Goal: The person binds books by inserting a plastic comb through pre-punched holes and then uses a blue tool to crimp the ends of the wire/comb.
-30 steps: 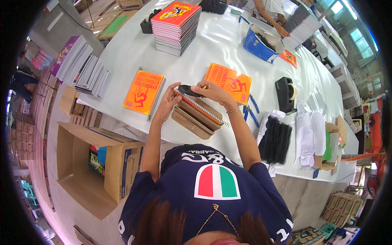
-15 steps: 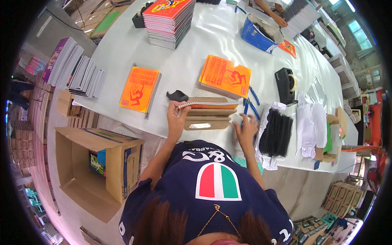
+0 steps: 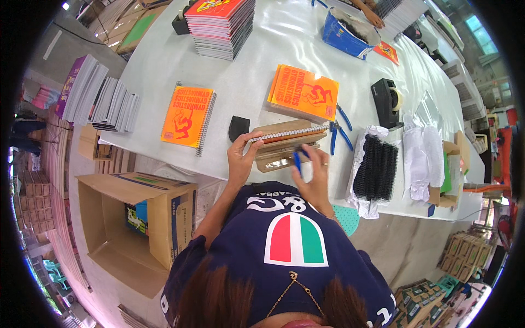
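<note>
My left hand (image 3: 240, 156) pinches the left end of a spiral notebook (image 3: 292, 134), whose coil faces up. The notebook stands on edge in a brown slotted holder (image 3: 273, 163) at the table's near edge. My right hand (image 3: 314, 177) is closed around blue-handled pliers (image 3: 298, 159), their dark head close to the holder. Part of the pliers is hidden by my fingers. More blue-handled pliers (image 3: 341, 134) lie on the table right of the holder. Behind it is a stack of orange notebooks (image 3: 306, 93); another orange spiral notebook (image 3: 187, 117) lies at left. A black flap-like piece (image 3: 238, 128) is beside my left hand.
Black plastic coils (image 3: 374, 172) lie on white wrap at right, near a tape dispenser (image 3: 386, 104). Farther back are a blue box (image 3: 344, 35) and a tall notebook stack (image 3: 221, 27). An open carton (image 3: 136, 229) stands lower left. Another person's hand (image 3: 373, 17) shows at the far side.
My right hand has moved left to the holder and now has blue-handled pliers in it. My left hand still grips the notebook's end, with holder and notebook slightly tilted.
</note>
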`<act>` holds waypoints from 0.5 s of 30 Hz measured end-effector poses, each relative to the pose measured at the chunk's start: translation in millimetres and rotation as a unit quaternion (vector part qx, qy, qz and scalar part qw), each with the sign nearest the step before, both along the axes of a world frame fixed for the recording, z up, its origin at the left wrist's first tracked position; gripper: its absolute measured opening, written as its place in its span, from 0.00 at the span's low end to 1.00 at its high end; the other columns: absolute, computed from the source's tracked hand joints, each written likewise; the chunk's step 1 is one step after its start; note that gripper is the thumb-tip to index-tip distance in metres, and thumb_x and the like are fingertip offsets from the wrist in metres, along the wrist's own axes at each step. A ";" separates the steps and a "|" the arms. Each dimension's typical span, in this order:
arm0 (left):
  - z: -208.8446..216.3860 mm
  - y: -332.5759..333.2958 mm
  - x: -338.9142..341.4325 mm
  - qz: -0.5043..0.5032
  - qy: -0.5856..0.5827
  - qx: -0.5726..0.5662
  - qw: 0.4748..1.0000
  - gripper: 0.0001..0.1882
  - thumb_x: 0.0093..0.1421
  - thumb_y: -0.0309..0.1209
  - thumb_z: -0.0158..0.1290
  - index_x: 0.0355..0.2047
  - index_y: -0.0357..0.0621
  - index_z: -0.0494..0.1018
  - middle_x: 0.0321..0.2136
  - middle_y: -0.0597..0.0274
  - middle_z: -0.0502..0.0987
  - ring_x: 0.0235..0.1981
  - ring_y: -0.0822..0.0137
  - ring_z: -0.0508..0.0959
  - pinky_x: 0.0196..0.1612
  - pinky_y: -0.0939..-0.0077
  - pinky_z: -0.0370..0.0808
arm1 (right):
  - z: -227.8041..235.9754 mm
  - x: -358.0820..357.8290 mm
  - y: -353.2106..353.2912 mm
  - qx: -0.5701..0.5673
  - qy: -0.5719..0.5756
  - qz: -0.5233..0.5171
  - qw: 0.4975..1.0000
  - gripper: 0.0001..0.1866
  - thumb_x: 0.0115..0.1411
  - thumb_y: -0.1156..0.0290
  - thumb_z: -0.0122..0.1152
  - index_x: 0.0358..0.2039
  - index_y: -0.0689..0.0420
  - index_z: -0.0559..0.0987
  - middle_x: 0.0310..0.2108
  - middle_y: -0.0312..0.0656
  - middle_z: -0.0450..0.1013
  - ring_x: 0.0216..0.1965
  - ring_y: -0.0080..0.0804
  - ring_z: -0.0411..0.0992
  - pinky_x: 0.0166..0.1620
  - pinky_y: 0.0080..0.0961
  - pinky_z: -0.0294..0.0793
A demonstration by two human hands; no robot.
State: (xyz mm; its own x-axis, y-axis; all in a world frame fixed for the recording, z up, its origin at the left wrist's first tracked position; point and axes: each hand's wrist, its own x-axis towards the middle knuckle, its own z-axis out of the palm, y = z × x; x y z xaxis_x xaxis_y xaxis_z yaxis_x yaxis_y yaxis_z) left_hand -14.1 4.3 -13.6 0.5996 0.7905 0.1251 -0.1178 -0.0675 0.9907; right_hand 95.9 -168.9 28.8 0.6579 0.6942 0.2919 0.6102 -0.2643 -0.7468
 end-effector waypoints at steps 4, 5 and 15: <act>-1.1 0.4 -1.1 -0.017 -0.017 -0.037 0.999 0.11 0.62 0.19 0.53 0.46 0.34 0.75 0.43 0.58 0.79 0.43 0.74 0.76 0.48 0.80 0.72 | 8.8 -15.8 29.3 -0.004 -0.008 0.085 0.996 0.32 0.49 0.69 0.68 0.57 0.50 0.72 0.45 0.51 0.65 0.47 0.47 0.67 0.49 0.39 0.67; -1.2 0.6 -1.0 -0.029 -0.037 -0.070 0.996 0.12 0.62 0.18 0.51 0.45 0.33 0.75 0.43 0.58 0.79 0.45 0.72 0.77 0.50 0.79 0.73 | 8.0 -17.4 34.0 0.002 -0.002 0.116 0.993 0.32 0.49 0.68 0.68 0.57 0.50 0.72 0.45 0.51 0.66 0.47 0.46 0.67 0.49 0.39 0.67; -0.8 -0.3 -2.2 -0.028 -0.047 -0.062 0.997 0.14 0.62 0.16 0.46 0.46 0.35 0.76 0.43 0.57 0.80 0.45 0.71 0.78 0.50 0.79 0.73 | 12.3 -27.5 39.2 -0.048 0.004 0.117 0.992 0.29 0.53 0.65 0.66 0.57 0.52 0.70 0.40 0.48 0.69 0.39 0.47 0.74 0.40 0.36 0.76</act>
State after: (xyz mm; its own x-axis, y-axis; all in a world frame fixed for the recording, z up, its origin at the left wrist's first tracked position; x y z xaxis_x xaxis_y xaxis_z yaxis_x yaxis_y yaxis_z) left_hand -16.3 3.9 -14.5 0.6328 0.7695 0.0859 -0.2112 0.0648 0.9753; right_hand 68.5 -129.7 41.1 0.4766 0.8532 0.2120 0.6580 -0.1862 -0.7297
